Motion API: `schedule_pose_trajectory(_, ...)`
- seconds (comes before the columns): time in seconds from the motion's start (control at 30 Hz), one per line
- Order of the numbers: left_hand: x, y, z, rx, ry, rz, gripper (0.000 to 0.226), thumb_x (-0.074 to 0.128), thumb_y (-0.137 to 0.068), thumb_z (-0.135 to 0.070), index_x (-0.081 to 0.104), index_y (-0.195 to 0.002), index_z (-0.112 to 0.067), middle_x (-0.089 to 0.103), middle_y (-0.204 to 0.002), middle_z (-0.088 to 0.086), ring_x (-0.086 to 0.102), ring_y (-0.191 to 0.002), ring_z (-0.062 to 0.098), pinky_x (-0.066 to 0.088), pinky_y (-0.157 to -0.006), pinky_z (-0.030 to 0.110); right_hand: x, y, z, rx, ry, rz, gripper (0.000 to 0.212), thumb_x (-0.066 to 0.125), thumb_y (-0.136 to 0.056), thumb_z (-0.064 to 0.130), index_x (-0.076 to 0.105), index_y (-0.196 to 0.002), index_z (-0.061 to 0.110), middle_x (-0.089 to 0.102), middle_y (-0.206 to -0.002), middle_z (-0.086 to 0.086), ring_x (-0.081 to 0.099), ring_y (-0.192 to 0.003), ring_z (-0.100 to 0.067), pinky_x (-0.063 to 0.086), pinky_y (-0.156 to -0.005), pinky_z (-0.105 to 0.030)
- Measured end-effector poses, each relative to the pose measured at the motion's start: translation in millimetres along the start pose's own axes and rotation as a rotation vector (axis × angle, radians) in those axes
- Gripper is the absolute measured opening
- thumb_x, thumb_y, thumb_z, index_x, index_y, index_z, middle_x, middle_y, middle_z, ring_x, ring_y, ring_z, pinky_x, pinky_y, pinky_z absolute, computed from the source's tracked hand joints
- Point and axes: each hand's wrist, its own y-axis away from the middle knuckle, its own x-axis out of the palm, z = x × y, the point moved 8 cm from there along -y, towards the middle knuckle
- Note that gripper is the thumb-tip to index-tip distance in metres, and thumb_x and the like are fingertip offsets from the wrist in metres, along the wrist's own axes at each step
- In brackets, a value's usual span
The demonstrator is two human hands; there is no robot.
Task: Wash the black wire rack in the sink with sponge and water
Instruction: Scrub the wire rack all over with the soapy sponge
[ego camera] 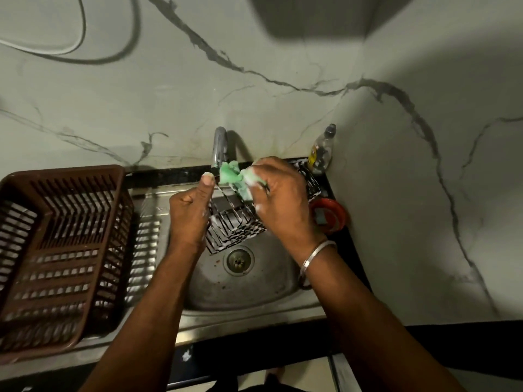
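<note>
The black wire rack (236, 222) is held tilted above the steel sink (254, 290), its wires flecked with white suds. My left hand (190, 210) grips the rack's left side, thumb up along its rim. My right hand (280, 199) holds a soapy green sponge (233, 176) and presses it against the rack's upper edge, just under the tap (220, 148). Part of the rack is hidden behind my right hand. No water stream is visible.
A brown plastic dish basket (60, 250) fills the drainboard on the left. In the back right corner stand a clear bottle (321, 151) and a red round container (329, 216). The drain (238, 260) lies below the rack. Marbled walls close the back and right.
</note>
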Motion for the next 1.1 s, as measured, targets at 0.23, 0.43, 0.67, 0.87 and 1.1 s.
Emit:
schedule_pose_trajectory(0.23,2.4,-3.7,-9.3,0.051,-0.043,-0.041,0.051,0.065,-0.093,-0.054,0.057,-0.062,-0.013,0.053,-0.054,-0.005,0.049,-0.049,0.015,0.042,-0.049,0.020,-0.1,3.8,24.5,-0.050,-0.096,-0.047,0.010,0.081,-0.084,0.003,0.076,-0.092,0.001,0.072,-0.099,-0.006,0.065,-0.090,-0.019,0.057,-0.081,-0.034)
schedule_pose_trajectory(0.43,4.6,-2.1,-9.0,0.000,0.057,-0.057,0.045,0.064,-0.081,-0.060,0.065,-0.063,-0.019,0.062,-0.052,-0.008,0.059,-0.047,0.005,0.048,-0.048,0.017,20.3,17.3,42.7,-0.297,0.005,0.171,0.016,0.079,-0.084,0.006,0.074,-0.098,-0.001,0.068,-0.106,-0.013,0.060,-0.100,-0.025,0.050,-0.091,-0.033)
schedule_pose_trajectory(0.67,0.5,-8.4,0.7,-0.022,0.126,-0.082,0.072,0.075,-0.071,-0.071,0.061,-0.077,0.000,0.051,-0.068,0.010,0.054,-0.050,0.016,0.049,-0.052,0.023,3.5,36.0,32.0,-0.254,0.040,0.016,0.011,0.078,-0.082,0.006,0.071,-0.087,-0.001,0.068,-0.099,-0.015,0.061,-0.094,-0.029,0.051,-0.087,-0.039)
schedule_pose_trajectory(0.87,-8.0,-10.6,9.5,-0.074,0.107,-0.141,0.043,0.075,-0.090,-0.051,0.048,-0.071,-0.024,0.054,-0.057,-0.015,0.052,-0.053,0.002,0.049,-0.071,0.028,-15.5,23.7,17.1,0.012,-0.058,-0.106,0.009,0.075,-0.084,0.003,0.066,-0.083,0.005,0.064,-0.087,-0.007,0.058,-0.078,-0.019,0.051,-0.066,-0.031)
schedule_pose_trajectory(1.1,0.7,-11.2,-2.2,0.013,0.118,-0.076,0.034,0.080,-0.085,-0.045,0.068,-0.064,-0.020,0.056,-0.075,0.018,0.053,-0.068,0.029,0.046,-0.063,0.032,24.5,5.5,37.9,-0.100,-0.030,0.146,0.021,0.080,-0.081,0.001,0.071,-0.100,0.002,0.070,-0.115,-0.011,0.064,-0.109,-0.022,0.052,-0.099,-0.030)
